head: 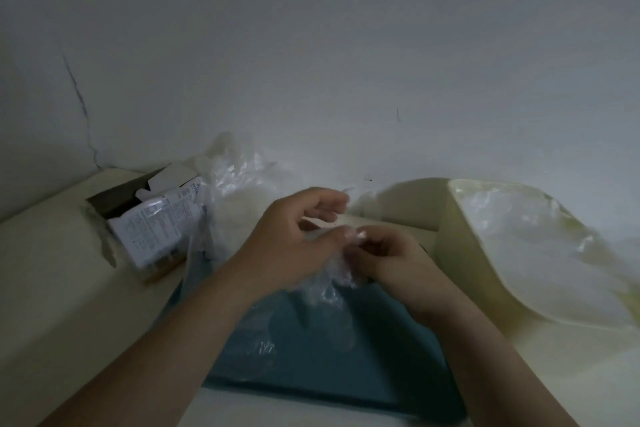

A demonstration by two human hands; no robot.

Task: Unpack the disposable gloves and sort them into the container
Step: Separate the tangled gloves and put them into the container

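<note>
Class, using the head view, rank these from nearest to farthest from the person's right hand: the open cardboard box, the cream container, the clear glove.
1. Clear glove: pinched in the right hand itself, at the centre.
2. Cream container: just to that hand's right.
3. Cardboard box: far left, beyond the left hand.

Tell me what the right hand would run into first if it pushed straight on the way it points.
The right hand points up-left, so it would likely meet the left hand almost at once; only the clear glove both pinch lies between them. Depth is hard to judge.
</note>
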